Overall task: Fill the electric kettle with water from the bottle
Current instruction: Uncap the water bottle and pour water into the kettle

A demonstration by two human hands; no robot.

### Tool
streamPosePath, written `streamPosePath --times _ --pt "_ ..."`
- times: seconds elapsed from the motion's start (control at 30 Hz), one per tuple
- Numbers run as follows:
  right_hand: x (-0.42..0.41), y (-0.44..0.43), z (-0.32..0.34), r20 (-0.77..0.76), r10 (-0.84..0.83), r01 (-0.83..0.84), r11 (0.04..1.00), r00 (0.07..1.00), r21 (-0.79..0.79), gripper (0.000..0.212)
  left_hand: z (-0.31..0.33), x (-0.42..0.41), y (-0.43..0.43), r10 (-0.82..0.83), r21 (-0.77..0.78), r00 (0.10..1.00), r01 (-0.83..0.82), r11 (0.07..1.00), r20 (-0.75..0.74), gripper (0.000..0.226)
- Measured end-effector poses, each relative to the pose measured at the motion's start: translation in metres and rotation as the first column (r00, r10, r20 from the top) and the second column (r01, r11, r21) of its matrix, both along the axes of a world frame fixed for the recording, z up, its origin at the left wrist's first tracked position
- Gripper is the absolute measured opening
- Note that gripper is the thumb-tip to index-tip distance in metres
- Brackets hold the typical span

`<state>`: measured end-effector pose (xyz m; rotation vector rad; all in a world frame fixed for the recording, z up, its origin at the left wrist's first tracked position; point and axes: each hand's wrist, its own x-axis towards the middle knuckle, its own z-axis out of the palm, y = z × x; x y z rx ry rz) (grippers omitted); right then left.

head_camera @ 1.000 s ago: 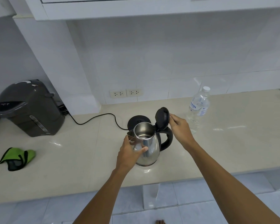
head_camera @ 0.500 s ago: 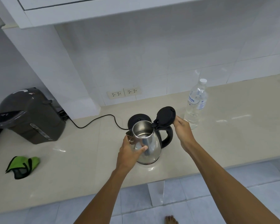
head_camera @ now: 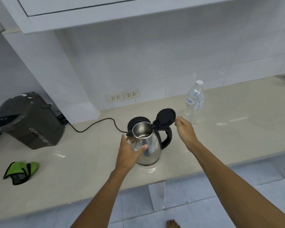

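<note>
A steel electric kettle with a black handle stands on the beige counter, just in front of its black base. Its black lid is tipped back and the mouth is open. My left hand wraps the kettle's left side below the spout. My right hand is right of the lid, fingertips at its edge, fingers loosely curled. A clear capped water bottle stands upright behind my right hand, apart from it.
A dark hot-water dispenser stands at the left. A green and black cloth lies near the front left edge. The base's black cord runs left. Wall sockets sit behind the kettle. A white cabinet hangs overhead.
The lid has swung further back and open. My right hand has slid right, toward the bottle. My left hand keeps its hold on the kettle.
</note>
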<state>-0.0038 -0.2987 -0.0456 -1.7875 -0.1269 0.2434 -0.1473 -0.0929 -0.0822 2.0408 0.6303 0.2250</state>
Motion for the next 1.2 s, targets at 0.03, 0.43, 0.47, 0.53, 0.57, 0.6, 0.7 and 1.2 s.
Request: streamPosePath --times 0.03,0.43,0.47,0.53,0.57,0.6,0.7,1.2 --pt "-0.002 -0.005 0.006 0.054 -0.014 0.017 0.998 0.998 -0.066 0.034 0.005 -0.003 -0.002 -0.003 0.023 1.000 0.003 1.000 0.009 0.105" --pt "-0.004 -0.073 0.089 0.358 0.098 0.129 0.819 0.929 -0.559 0.042 0.076 0.021 -0.082 -0.134 0.182 0.981 0.107 0.977 0.141 0.118" --pt "-0.002 -0.077 0.096 0.370 0.106 0.138 0.806 0.923 -0.576 0.042 0.082 0.026 -0.092 -0.136 0.173 0.978 0.108 0.979 0.159 0.117" --pt "0.004 -0.085 0.106 0.386 0.109 0.157 0.788 0.916 -0.595 0.043 0.088 0.036 -0.112 -0.138 0.161 0.970 0.107 0.981 0.200 0.115" --pt "0.008 -0.090 0.109 0.392 0.109 0.164 0.784 0.914 -0.599 0.044 0.090 0.042 -0.122 -0.144 0.153 0.967 0.113 0.982 0.208 0.113" --pt "0.013 -0.094 0.112 0.399 0.110 0.169 0.780 0.910 -0.602 0.044 0.092 0.048 -0.132 -0.153 0.147 0.965 0.123 0.981 0.213 0.112" --pt "0.035 -0.104 0.115 0.420 0.115 0.186 0.771 0.900 -0.609 0.045 0.094 0.071 -0.158 -0.204 0.170 0.954 0.168 0.971 0.218 0.108" --pt "0.194 -0.101 0.089 0.422 0.309 0.069 0.733 0.852 -0.677 0.048 0.045 0.231 -0.206 -0.078 0.027 0.990 0.076 0.997 0.119 0.096"
